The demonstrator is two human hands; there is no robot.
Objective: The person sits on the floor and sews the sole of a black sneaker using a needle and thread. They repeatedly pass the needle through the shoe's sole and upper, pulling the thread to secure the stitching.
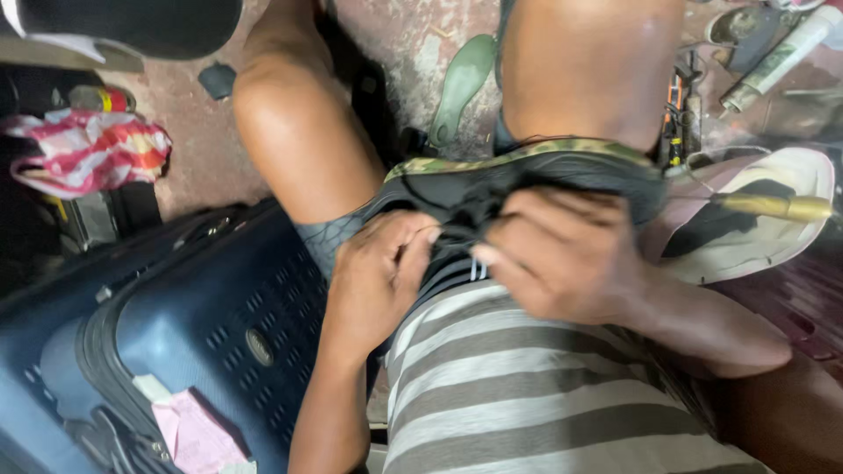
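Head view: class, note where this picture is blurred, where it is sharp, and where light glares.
Head view: the right hand is motion-blurred over the dark fabric; the left hand is softer too; the blue suitcase and striped shirt stay sharper; glare brightens the knee; the top-left corner is dark.

surfaces and materials, seated work spot

black cloth under both hands is soft, matt, creased, with a camouflage woven edge; striped shirt is matt knit fabric. dark blue suitcase has a hard moulded plastic shell, faint sheen, perforated texture. floor is rough, stained concrete. awl handle looks glossy yellow-brown. striped bag is crinkled, shiny plastic.
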